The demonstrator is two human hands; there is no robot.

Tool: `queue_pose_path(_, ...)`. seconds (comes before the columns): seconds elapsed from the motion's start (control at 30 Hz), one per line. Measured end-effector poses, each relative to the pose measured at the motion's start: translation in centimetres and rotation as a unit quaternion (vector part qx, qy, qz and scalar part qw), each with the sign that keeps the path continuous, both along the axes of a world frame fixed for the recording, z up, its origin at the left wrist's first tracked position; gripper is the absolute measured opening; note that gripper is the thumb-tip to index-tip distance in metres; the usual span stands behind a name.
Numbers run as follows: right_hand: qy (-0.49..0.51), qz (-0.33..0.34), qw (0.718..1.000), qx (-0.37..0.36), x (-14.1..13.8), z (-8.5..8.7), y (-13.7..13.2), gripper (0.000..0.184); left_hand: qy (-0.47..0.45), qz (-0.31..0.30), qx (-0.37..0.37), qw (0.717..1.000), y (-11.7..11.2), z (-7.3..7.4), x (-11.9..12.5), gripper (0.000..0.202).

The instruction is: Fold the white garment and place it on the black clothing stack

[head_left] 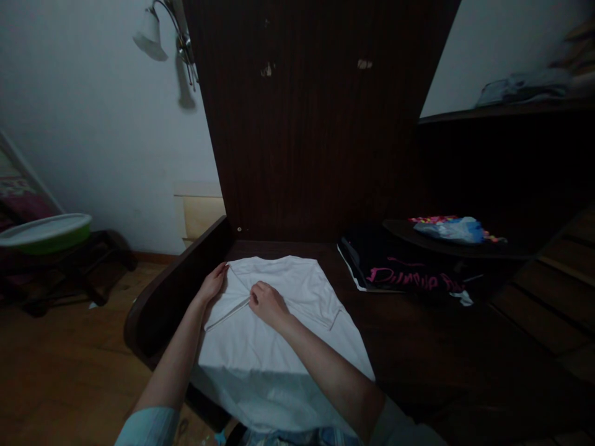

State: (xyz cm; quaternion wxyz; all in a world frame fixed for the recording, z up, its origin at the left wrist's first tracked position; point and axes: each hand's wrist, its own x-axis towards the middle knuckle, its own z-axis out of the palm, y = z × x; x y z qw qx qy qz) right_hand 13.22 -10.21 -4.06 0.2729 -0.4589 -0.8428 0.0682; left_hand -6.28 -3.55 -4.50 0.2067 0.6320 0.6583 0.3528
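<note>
A white garment (279, 334) lies spread on a dark wooden surface (418, 334), its lower part hanging over the near edge. My left hand (214, 282) rests on its upper left corner, fingers curled around the fabric edge. My right hand (266, 302) is closed in a pinch on a folded sleeve edge near the middle of the garment. Both forearms reach in from the bottom of the view.
A black garment with pink lettering (409, 272) lies to the right. Above it, a dark shelf holds a blue and white bag (453, 229). A tall dark wooden panel (307, 124) stands behind. A green-rimmed tray (44, 232) sits on a stand at the left.
</note>
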Motion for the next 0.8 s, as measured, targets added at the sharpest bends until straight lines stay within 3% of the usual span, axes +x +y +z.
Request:
queue_pose_path(0.17,-0.035,0.066,0.997,-0.013,0.6,0.5,-0.7,0.016,0.200,-0.047,0.016,0.979,-0.6,0.3,0.5,0.041)
queue_pose_path(0.3,0.001,0.135,0.990,-0.032,4.0,1.9,-1.3,0.033,0.236,-0.071,0.035,0.968,-1.6,1.3,0.4,0.047)
queue_pose_path(0.4,0.004,0.047,0.998,-0.037,7.7,2.6,-1.5,0.036,0.289,-0.106,0.003,0.952,-3.4,1.5,1.0,0.049)
queue_pose_path(0.53,-0.064,-0.092,0.990,-0.090,11.4,1.0,-2.2,0.048,0.357,-0.080,-0.042,0.930,-5.6,0.2,3.0,0.055)
queue_pose_path(0.67,-0.107,-0.108,0.980,-0.130,12.7,-1.0,-2.9,0.053,0.371,-0.068,-0.037,0.925,-6.0,-0.8,4.0,0.058)
queue_pose_path(0.8,-0.123,-0.116,0.976,-0.139,13.5,-1.1,-2.2,0.055,0.370,-0.071,-0.047,0.925,-5.0,-0.5,4.3,0.060)
